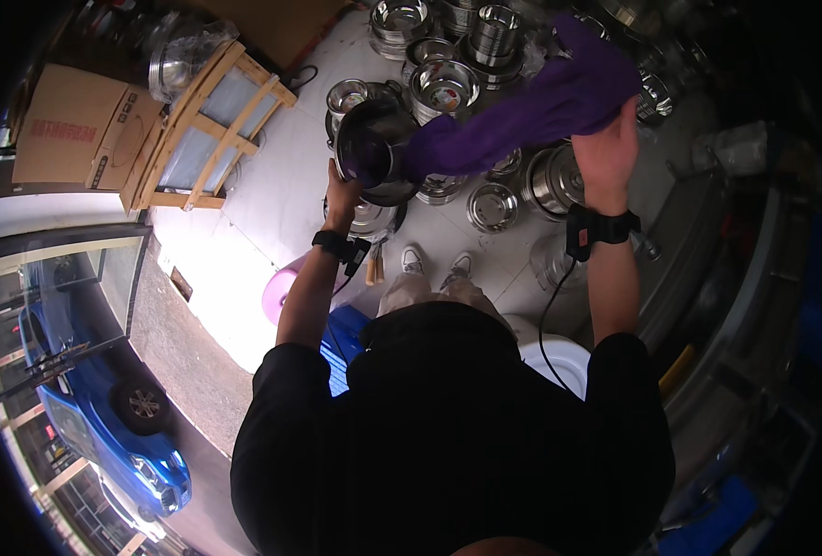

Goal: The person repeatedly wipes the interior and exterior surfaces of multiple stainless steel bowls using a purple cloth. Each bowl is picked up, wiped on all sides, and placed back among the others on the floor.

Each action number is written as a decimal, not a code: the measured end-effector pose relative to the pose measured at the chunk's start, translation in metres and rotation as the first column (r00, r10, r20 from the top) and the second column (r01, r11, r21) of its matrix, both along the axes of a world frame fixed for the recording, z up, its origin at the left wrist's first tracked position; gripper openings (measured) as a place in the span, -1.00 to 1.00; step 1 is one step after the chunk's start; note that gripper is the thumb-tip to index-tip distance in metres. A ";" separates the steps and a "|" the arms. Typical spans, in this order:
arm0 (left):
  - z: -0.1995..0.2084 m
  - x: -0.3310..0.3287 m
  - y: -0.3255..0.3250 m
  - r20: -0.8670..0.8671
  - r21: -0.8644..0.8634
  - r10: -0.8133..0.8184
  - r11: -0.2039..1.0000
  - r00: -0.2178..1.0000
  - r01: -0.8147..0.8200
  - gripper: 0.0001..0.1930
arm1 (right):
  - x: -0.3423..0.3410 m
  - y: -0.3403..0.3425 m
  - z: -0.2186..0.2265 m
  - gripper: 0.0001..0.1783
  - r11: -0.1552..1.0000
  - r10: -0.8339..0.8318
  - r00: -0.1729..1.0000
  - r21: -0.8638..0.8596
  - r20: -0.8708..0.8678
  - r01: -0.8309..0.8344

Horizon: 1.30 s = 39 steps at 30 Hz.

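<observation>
My left hand is closed on the rim of a dark, shiny metal bowl, which is tilted on its side. Most of its fingers are behind the bowl. A long purple cloth stretches from the bowl's right edge up to my right hand. The cloth covers the fingers of that hand, which grips its far end above the stacked cookware. Both wrists wear black straps with small devices and cables.
Stacks of steel bowls and pots stand on the pale tiled floor ahead. One steel bowl sits nearer my feet. At left are a wooden crate and a cardboard box. A pink round object and a white basin flank me.
</observation>
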<state>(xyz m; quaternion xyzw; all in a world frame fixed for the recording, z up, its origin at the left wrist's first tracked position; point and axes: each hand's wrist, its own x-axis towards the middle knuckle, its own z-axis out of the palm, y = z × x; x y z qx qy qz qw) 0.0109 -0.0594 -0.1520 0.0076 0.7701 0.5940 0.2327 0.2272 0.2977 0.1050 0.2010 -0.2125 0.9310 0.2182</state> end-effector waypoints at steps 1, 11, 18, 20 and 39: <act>0.011 0.002 0.005 -0.001 0.025 0.012 1.000 1.000 -0.012 -0.03 | -0.001 -0.007 0.004 -0.47 1.000 -0.017 1.000 -0.004 0.007 0.017; 0.101 0.035 0.054 0.060 0.352 -0.144 0.929 0.988 0.114 -0.18 | -0.048 -0.072 -0.076 -0.62 0.849 -0.293 0.848 0.528 0.441 0.019; 0.121 0.056 0.068 -0.257 0.428 -0.238 0.841 0.937 0.331 -0.03 | -0.051 -0.145 -0.161 -0.69 -0.155 -0.525 0.845 0.988 -0.104 0.026; 0.126 0.057 0.067 -0.343 0.279 -0.282 0.880 0.896 0.383 -0.04 | -0.050 -0.140 -0.166 -0.64 -0.303 -0.537 0.839 0.948 -0.088 -0.095; 0.136 0.075 0.070 -0.151 0.524 -0.280 0.790 0.948 0.317 -0.01 | -0.029 -0.120 -0.168 -0.62 -0.582 -0.533 0.807 0.803 -0.254 -0.132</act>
